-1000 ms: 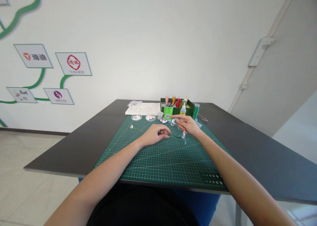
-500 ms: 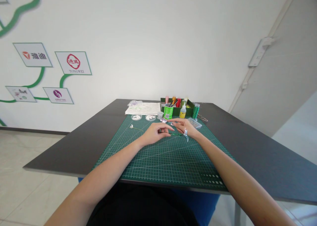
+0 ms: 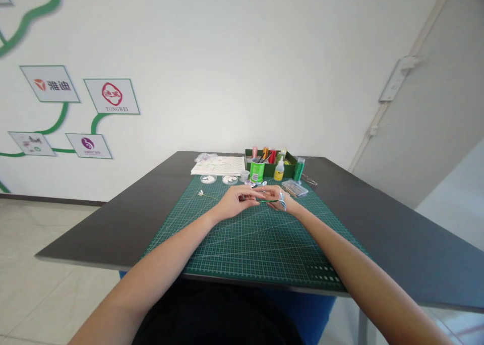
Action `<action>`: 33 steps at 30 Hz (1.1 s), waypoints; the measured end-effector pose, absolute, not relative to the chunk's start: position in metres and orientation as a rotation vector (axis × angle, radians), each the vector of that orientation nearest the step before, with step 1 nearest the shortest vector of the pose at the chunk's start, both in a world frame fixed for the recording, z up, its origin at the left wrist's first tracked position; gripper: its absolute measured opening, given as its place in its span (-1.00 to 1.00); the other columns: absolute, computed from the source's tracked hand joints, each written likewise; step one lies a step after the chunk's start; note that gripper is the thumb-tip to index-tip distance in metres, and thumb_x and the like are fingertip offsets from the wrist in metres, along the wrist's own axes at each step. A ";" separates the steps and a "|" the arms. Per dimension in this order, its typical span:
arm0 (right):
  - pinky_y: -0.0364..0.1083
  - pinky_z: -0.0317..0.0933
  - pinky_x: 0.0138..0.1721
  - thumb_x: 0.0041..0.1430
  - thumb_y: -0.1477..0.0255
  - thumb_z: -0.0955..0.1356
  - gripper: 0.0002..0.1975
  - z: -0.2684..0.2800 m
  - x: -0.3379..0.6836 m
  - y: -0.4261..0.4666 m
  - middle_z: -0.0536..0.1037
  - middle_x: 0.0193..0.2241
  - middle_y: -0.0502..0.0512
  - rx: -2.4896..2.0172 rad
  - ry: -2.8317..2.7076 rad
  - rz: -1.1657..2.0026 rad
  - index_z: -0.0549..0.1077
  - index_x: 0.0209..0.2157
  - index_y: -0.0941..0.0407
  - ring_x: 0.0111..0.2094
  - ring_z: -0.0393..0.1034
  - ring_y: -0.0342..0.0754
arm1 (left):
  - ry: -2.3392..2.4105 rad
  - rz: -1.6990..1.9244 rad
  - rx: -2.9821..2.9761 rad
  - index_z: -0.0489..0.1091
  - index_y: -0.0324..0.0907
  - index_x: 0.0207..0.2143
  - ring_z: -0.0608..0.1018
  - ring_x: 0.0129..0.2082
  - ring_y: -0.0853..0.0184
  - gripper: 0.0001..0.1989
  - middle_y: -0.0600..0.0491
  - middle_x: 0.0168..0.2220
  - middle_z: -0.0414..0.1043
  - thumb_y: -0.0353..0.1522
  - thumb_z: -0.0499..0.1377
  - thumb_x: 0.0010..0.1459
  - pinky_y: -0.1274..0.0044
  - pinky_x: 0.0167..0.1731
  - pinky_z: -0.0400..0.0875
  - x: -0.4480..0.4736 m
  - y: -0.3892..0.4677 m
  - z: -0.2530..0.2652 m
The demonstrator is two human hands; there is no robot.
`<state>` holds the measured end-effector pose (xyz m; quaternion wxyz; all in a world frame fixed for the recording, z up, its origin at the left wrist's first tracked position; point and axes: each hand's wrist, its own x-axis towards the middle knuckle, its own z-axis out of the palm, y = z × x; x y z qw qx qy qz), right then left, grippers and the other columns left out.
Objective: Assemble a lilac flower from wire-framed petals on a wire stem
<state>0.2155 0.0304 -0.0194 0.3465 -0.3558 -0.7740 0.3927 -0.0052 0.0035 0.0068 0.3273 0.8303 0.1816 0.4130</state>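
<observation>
My left hand [image 3: 234,203] is closed, thumb and fingers pinching a thin green stem [image 3: 267,201]. From that pinch the stem runs right, to a small pale blue and white flower [image 3: 282,200] lying in front of my right wrist. Behind the stem, my right hand [image 3: 277,192] reaches left with its fingers drawn together, their tips meeting those of my left hand. What sits between the right fingertips is hidden. Beyond the hands, small shiny pale pieces [image 3: 254,183] lie on the green cutting mat [image 3: 257,249].
A white flower on a thin stem [image 3: 201,193] lies left. Farther back are two shallow dishes [image 3: 208,179], a small tub [image 3: 244,175], a green can [image 3: 257,171], a glue bottle [image 3: 279,170], a green box of thread spools [image 3: 290,171], a clear case [image 3: 295,188] and white sheets [image 3: 223,165].
My right hand has moved slightly left and its fingers have drawn in against my left fingertips. The flower has shifted a little up and left with the stem.
</observation>
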 end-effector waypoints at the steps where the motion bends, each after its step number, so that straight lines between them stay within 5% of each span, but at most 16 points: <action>1: -0.21 -0.10 -0.71 0.16 0.06 0.35 -0.45 -0.018 0.215 0.029 0.33 -0.69 -0.05 -0.925 -2.021 1.008 0.52 -0.07 0.26 -0.74 0.04 -0.24 | 0.479 1.088 2.174 0.60 -0.16 -0.20 0.36 -0.48 0.45 -0.79 0.04 -0.41 0.41 -0.27 0.29 0.13 0.58 -0.45 0.22 -0.005 0.004 0.007; 33: -0.16 -0.18 -0.55 0.27 0.31 0.22 -0.62 0.000 0.234 0.026 0.09 -0.70 -0.12 -1.213 -2.142 0.378 0.57 -0.08 0.17 -0.64 -0.07 -0.18 | 0.747 1.442 2.037 0.57 -0.19 -0.22 0.38 -0.46 0.42 -0.84 0.05 -0.42 0.42 -0.38 0.25 0.13 0.57 -0.44 0.25 -0.013 0.023 0.004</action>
